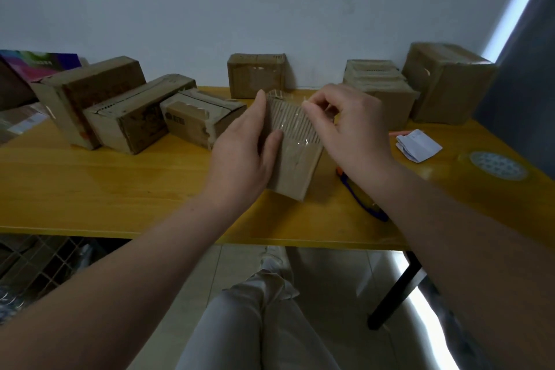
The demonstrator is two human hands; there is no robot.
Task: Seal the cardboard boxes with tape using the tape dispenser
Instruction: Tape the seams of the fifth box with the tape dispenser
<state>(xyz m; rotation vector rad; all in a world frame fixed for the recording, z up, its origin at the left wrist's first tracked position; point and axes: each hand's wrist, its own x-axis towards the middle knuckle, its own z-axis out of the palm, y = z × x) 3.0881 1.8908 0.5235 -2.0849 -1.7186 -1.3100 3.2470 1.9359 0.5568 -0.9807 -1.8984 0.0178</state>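
Holding the cardboard box [295,159] between both hands, just above the table [120,189]. State of the left hand [240,153]: clamped on the box's left side, thumb laid across the top face. State of the right hand [348,129]: curled at the far right edge, thumb and forefinger pinched on what appears to be the clear tape [294,129]; exact contact hard to tell. Long axis of the box running away from the body, from between the wrists toward the fingertips, near end tilted down. Position of the tape dispenser [360,201]: on the table directly beneath the right wrist, largely hidden by the forearm, well apart from the left hand. Judged next: press tape flat along the long axis, then reach down for the dispenser with the right hand, the nearer one.
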